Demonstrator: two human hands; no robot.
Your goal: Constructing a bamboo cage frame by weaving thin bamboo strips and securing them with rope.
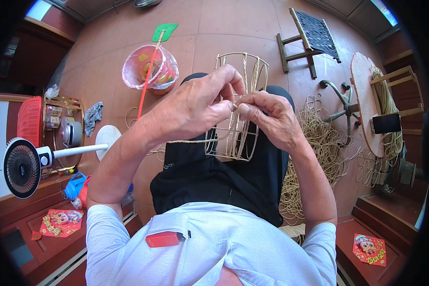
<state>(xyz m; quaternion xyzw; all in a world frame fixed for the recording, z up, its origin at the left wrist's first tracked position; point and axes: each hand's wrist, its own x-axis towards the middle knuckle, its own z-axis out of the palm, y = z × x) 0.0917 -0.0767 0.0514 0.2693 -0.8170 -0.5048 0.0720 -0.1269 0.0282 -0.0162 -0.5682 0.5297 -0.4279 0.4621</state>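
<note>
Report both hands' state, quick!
Left hand: closed, pinching tan cord.
Right hand: closed beside it at the fingertips; whether it also grips the cord cannot be told.

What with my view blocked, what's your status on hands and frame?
Left hand, right hand: fingertips close together over cage-shaped frame. Frame strung with cord strands, partly hidden behind hands. Cord pile off right, clear of frame.

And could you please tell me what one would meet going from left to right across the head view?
White-stemmed fan → pink bin → the person's left hand → the person's right hand → heap of tan cord → black phone.
</note>
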